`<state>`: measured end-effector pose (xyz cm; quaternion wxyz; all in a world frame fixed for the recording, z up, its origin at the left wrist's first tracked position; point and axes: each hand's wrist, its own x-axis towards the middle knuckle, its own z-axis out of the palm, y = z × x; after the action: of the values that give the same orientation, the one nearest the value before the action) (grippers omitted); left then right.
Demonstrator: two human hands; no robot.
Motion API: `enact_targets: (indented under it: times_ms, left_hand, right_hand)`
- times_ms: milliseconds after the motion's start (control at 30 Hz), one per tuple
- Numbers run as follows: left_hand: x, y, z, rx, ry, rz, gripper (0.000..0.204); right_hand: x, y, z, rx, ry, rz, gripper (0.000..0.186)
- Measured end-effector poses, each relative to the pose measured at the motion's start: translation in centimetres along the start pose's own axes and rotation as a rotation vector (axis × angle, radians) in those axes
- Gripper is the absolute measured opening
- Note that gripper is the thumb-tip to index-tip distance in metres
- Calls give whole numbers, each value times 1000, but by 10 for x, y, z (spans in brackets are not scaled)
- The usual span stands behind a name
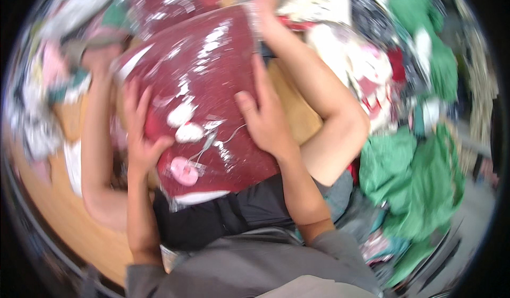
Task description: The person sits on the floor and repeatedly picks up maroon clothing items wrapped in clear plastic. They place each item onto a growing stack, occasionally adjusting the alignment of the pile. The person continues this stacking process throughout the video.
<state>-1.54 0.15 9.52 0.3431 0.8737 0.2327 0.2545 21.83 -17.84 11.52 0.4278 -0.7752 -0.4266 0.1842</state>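
A clear plastic bag (212, 80) with a folded maroon garment inside rests on my lap, between my bent legs. White pompom-like pieces (187, 124), a pink oval piece (184, 171) and a tag on a string show on its front. My left hand (141, 138) clasps the bag's left side, fingers stretched along it and thumb over the front. Opposite, my right hand (264, 118) lies along the right edge, its thumb also on the front. The undersides of both hands are hidden, and the picture is somewhat blurred.
Beyond the bag lies another maroon bagged garment (175, 0). Green plastic sacks (414, 176) and piled white, red and dark clothing surround my right side. More bagged clothes (32, 112) lie at the left, by the tan floor surface (79, 229).
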Motion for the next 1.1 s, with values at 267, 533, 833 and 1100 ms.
enact_targets:
  times_ms: [267, 533, 833, 1100]
  left_hand:
    - [-8, -12, 10, -307, 222, -9, 81]
    - [-20, -30, 1, -820, 402, -454, 67]
    - [-21, -87, 25, -919, 402, -789, 54]
    - [-17, -71, 22, -773, 347, -822, 57]
  right_hand:
    - [-3, 11, 20, 20, -41, 62, 61]
    - [44, -67, -4, -48, 280, -116, 61]
    - [249, -142, 104, -447, -711, -282, 51]
    - [344, -39, 214, -967, -1288, -469, 67]
